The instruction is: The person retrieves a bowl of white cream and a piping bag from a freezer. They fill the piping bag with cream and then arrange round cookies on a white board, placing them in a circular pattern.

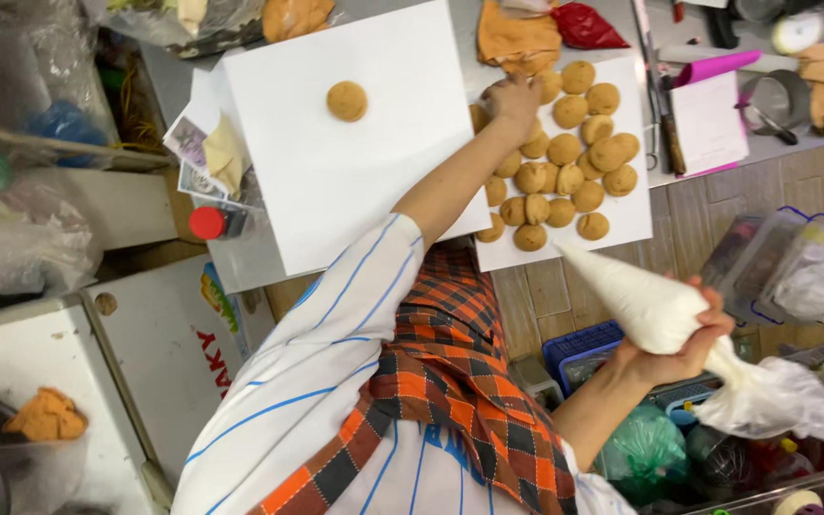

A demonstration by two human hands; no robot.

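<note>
**A:** Where are the two hands at this moment?

**B:** The left hand [512, 98] reaches across the white board [336, 181] to the heap of round tan cookies [565, 162] on a white sheet [636, 215]. Its fingers curl down onto a cookie at the top left edge of the heap. Whether they have closed on it or only touch it cannot be told.

**A:** And the right?

**B:** The right hand [684, 348] is wrapped tight around a white piping bag [636, 296], fingers closed on the filled body just ahead of the twisted plastic tail. The bag's pointed tip aims toward the lower edge of the cookie sheet, near it but not touching.

**A:** Anything set apart from the heap?

**B:** One single cookie [346, 100] lies alone near the top of the white board, well apart from the others.

**A:** The surroundings?

**B:** A red-capped jar [210, 222] stands at the board's left edge. A pink-edged notepad [708, 119] and a metal cup [776, 98] sit on the counter beyond the sheet, with orange cloths [517, 38] above the heap. Clear plastic tubs [784, 262] stand beside the piping bag. The person wears a white blue-striped shirt [326, 353] under an orange plaid apron [450, 362].
</note>
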